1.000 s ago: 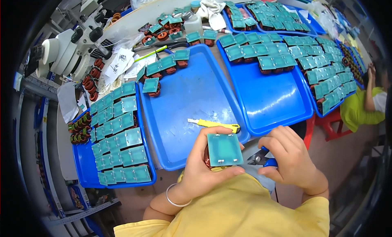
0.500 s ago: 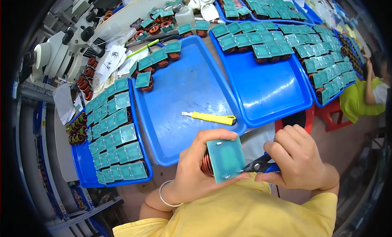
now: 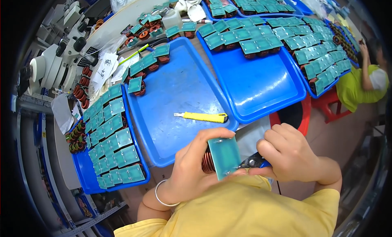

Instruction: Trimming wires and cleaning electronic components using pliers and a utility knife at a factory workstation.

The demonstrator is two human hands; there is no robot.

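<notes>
My left hand is closed around a copper-wound coil with a square green circuit board, its board face turned toward me and to the right. Thumb and fingers grip the board's upper and lower edges, and the red-brown windings show at its left side. In my right hand are small blue-handled cutting pliers, with their tip at the board's lower right corner. The palm hides most of the handles. A yellow utility knife lies in the middle blue tray, beyond my hands.
Several board-topped coils stand at that tray's far left. More fill the left tray and the far part of the right tray. Microscopes stand at the left. A person in a green top sits at the right, near a red stool.
The whole scene has shifted slightly left in the picture. The pliers stay at the board's lower right corner, and my right hand has come a little closer to the board.
</notes>
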